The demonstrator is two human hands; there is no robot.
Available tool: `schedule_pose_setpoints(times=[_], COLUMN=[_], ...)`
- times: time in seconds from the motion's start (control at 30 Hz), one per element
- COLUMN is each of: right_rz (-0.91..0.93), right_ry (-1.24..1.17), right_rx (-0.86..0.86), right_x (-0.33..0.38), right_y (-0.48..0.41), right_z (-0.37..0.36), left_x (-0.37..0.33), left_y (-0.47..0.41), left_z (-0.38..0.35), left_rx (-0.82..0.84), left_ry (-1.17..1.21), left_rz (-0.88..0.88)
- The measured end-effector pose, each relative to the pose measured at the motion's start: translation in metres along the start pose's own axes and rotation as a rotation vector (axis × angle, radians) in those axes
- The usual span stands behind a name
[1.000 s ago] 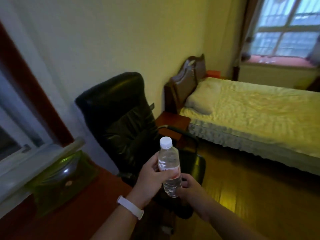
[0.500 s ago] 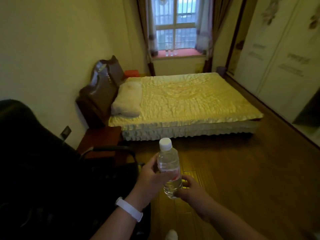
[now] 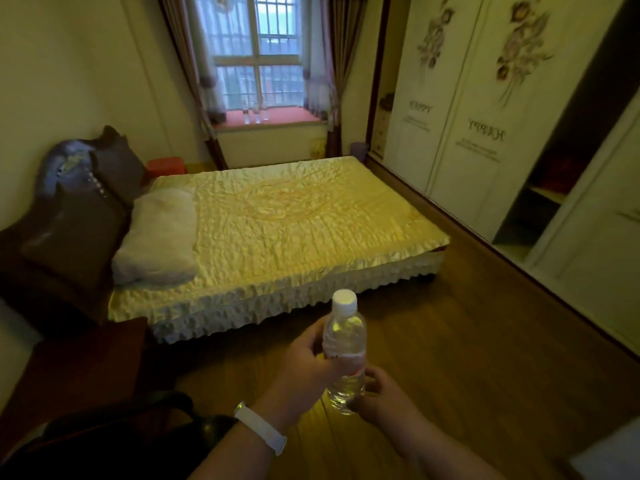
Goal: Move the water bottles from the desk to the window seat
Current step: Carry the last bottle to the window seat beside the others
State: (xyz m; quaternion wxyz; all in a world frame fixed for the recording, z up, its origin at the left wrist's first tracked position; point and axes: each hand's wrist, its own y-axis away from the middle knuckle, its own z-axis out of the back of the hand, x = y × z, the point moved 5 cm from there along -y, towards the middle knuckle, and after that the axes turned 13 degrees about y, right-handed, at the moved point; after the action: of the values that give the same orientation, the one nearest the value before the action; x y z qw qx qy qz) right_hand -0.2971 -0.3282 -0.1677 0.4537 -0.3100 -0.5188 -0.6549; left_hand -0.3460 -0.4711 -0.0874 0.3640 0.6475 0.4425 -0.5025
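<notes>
A clear water bottle (image 3: 344, 336) with a white cap stands upright in both my hands, low in the middle of the view. My left hand (image 3: 304, 368), with a white band on its wrist, wraps the bottle's middle. My right hand (image 3: 377, 398) grips its base from the right. Far across the room the red window seat (image 3: 291, 116) runs under the window. Three small clear bottles (image 3: 255, 114) stand on it near its middle. The desk is out of view.
A bed (image 3: 277, 230) with a yellow cover lies between me and the window seat. Bare wooden floor (image 3: 467, 341) runs along its right side, beside the white wardrobe (image 3: 485, 109). A black chair (image 3: 114, 434) and a dark bedside table (image 3: 76, 368) are at the lower left.
The view has swung right and forward, from the chair and desk to the bed and window. The bottle stays held the same way in both hands.
</notes>
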Motion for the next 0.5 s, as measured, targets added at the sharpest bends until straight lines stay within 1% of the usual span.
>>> schedule_pose_setpoints(times=[0.13,0.23,0.37,0.5], right_rz=[-0.016,-0.012,-0.004,-0.013], right_ry=[-0.047,-0.06,-0.099,-0.167], right_rx=[-0.076,-0.134,-0.19,-0.218], right_x=[0.015,0.025,0.028,0.018], right_y=[-0.038,-0.056,-0.076,-0.101], right_z=[0.035,0.065,0.103,0.149], left_x=[-0.012,-0.018,-0.012,0.002], left_y=[-0.064,-0.103,-0.149,-0.195], left_z=[-0.017,-0.037,-0.065,-0.099], left_rx=[0.084,0.137,0.2,0.223], left_ry=[0.034,0.052,0.032,0.024], left_rz=[0.045,0.042,0.045,0.088])
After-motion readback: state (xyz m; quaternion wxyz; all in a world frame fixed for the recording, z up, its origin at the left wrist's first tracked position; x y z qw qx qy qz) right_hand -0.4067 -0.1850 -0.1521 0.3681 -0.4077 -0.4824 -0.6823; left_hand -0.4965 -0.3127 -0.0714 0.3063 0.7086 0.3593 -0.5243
